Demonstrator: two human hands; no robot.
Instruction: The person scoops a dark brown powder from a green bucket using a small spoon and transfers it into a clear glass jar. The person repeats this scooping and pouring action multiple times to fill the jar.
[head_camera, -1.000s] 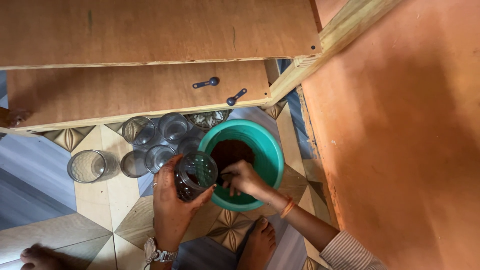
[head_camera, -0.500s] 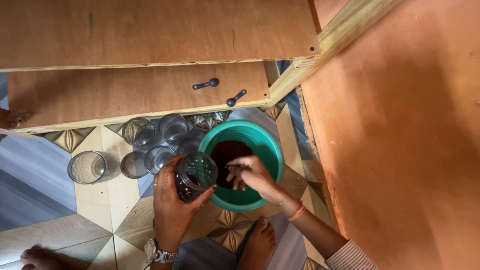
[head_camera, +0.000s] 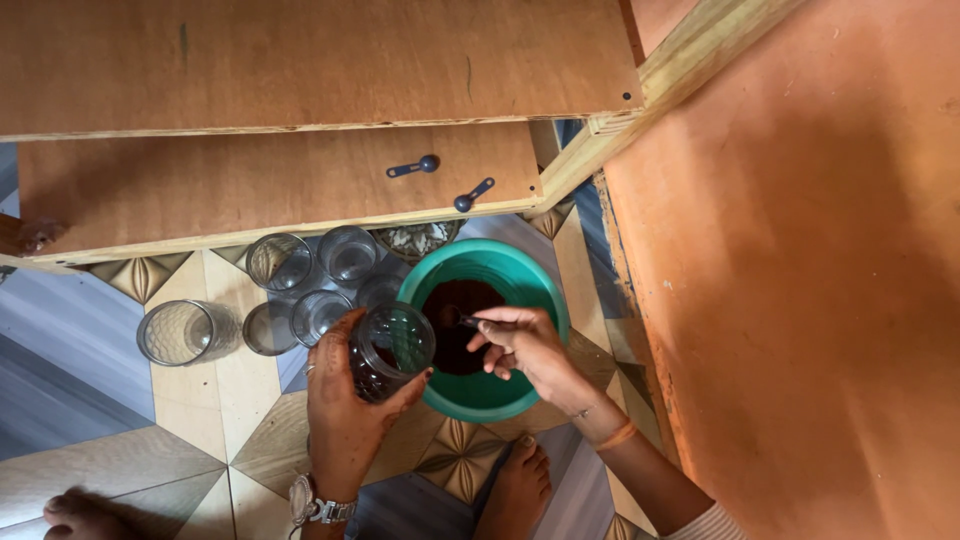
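My left hand grips a clear glass jar, tilted, with dark brown powder in its bottom. It hovers at the left rim of a green plastic basin that holds a heap of the same dark powder. My right hand is over the basin and pinches a small dark spoon, its bowl pointing left toward the jar's mouth. A watch sits on my left wrist.
Several empty glass jars stand on the patterned floor left of the basin, one more farther left. Wooden shelves carry two small dark measuring spoons. An orange wall is at right. My bare feet are below.
My right hand rose from the powder and moved up with the spoon, bringing its bowl closer to the jar's mouth. The left hand and jar stayed put.
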